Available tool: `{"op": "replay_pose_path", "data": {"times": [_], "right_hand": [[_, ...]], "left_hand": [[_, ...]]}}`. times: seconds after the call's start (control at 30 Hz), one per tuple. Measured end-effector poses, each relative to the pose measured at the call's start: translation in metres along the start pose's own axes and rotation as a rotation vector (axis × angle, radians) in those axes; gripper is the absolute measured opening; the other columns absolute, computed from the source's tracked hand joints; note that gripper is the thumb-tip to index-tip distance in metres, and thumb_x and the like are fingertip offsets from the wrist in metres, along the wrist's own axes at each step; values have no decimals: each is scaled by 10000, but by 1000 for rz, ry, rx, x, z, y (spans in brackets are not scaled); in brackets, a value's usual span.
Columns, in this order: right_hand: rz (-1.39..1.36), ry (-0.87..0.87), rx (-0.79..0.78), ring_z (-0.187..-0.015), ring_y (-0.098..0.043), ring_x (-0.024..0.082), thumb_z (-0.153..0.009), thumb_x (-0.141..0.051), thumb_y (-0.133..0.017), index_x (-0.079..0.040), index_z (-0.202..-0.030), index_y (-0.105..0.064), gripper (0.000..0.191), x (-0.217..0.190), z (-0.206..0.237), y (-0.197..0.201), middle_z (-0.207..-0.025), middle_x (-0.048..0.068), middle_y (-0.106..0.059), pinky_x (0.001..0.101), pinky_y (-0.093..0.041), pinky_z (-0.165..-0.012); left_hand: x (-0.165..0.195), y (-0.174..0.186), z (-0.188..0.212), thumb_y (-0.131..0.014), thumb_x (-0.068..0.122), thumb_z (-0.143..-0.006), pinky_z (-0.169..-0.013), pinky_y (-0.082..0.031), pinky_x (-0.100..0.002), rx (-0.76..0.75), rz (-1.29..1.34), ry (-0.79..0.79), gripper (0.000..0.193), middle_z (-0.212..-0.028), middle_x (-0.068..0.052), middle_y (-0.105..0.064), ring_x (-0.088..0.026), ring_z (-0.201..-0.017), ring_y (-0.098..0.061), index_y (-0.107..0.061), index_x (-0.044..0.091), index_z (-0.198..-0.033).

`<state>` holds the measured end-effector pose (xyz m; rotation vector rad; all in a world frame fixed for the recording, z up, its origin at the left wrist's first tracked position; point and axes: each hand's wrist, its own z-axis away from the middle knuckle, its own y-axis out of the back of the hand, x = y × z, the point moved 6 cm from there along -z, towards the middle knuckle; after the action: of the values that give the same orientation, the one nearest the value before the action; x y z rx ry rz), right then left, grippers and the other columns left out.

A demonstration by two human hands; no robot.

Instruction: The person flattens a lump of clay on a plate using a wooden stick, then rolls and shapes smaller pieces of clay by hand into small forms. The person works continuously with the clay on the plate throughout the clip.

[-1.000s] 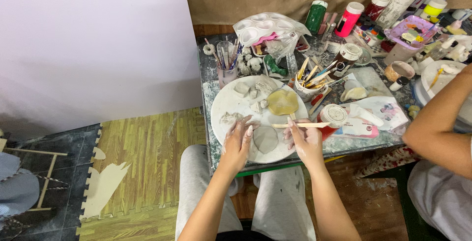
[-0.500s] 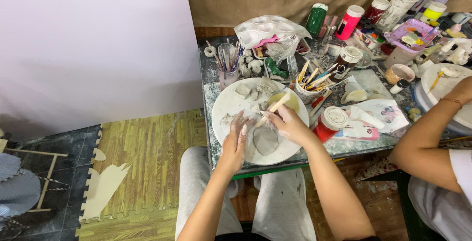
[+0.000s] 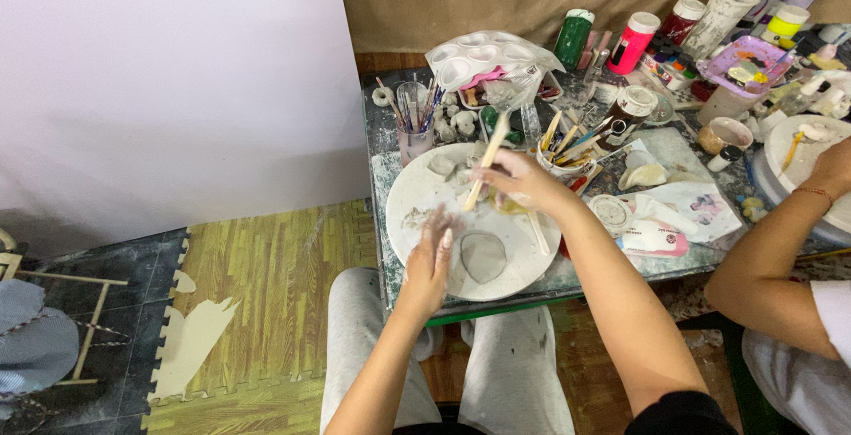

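Right now the right hand (image 3: 523, 180) is closing its fingers around a thin wooden stick (image 3: 486, 162), which is slanting up and away over the far part of a round white board (image 3: 417, 200). That board is sitting at the near left corner of the cluttered tabletop (image 3: 687, 147), reaching almost to the near edge. The left hand (image 3: 432, 253) is lying flat with its fingers spread, pressing on the near left part of the board and gripping nothing. Just beside that hand, a flat grey clay piece (image 3: 483, 256) with a rounded outline is resting on the board's near half, apart from the fingers by a narrow gap. A second pale stick (image 3: 537, 233) is lying on the board to the right of the clay, partly under the right forearm. Further back, a cup of wooden tools (image 3: 567, 153) is standing just beyond the right hand, and a clear cup of paintbrushes (image 3: 414, 129) is standing near the far left edge of the tabletop. A white paint palette (image 3: 479, 58) is leaning at the far edge, with a green bottle (image 3: 573, 38) and a pink bottle (image 3: 635, 42) standing behind it. At the right edge another person's arm (image 3: 780, 249) is reaching onto a second white board (image 3: 798, 164).
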<state>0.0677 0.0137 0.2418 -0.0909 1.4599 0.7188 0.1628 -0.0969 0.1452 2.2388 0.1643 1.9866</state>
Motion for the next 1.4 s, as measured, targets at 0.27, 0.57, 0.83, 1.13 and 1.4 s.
{"op": "replay_pose_path", "data": {"times": [0.27, 0.57, 0.83, 1.13, 1.4], "right_hand": [[-202, 114, 282, -620, -597, 130, -1004, -91, -699, -195, -1439, -351, 567, 6, 44, 19, -877, 114, -695, 269, -476, -525], [-445, 23, 121, -875, -731, 133, -898, -181, -634, -78, -1265, -616, 381, -18, 58, 8, -1031, 46, -747, 279, -590, -595], [-243, 46, 247, -541, -486, 59, -1044, -193, -614, -28, -1115, -675, 189, -48, 50, -50, -708, 18, -617, 219, -367, -455], [-132, 42, 149, -550, -524, 60, -1054, -196, -533, -60, -1132, -545, 158, -105, 19, -71, -687, 14, -642, 231, -394, -472], [-130, 61, 121, -564, -543, 75, -1077, -202, -521, -25, -1045, -520, 180, -112, 41, -47, -689, 20, -590, 236, -406, -503]], "left_hand": [[33, 23, 23, -402, 339, -1083, -1206, -321, -463, 1, -154, -205, 487, -1256, -157, -737, -386, -1338, -569, -515, 21, -1434], [59, 59, 24, -400, 363, -1060, -1118, -426, -407, -58, 35, -57, 579, -1316, -210, -682, -320, -1311, -616, -370, 38, -1539], [80, 105, 39, -342, 413, -1095, -1148, -406, -451, -13, 64, -103, 600, -1411, -244, -615, -372, -1377, -563, -284, 63, -1578], [102, 132, 18, -342, 412, -1089, -1132, -407, -448, 12, 25, -69, 588, -1422, -224, -608, -370, -1361, -564, -275, 82, -1571], [127, 107, 28, -349, 408, -1087, -1125, -406, -448, 12, -23, -90, 578, -1411, -227, -625, -373, -1339, -582, -298, 80, -1559]]}}
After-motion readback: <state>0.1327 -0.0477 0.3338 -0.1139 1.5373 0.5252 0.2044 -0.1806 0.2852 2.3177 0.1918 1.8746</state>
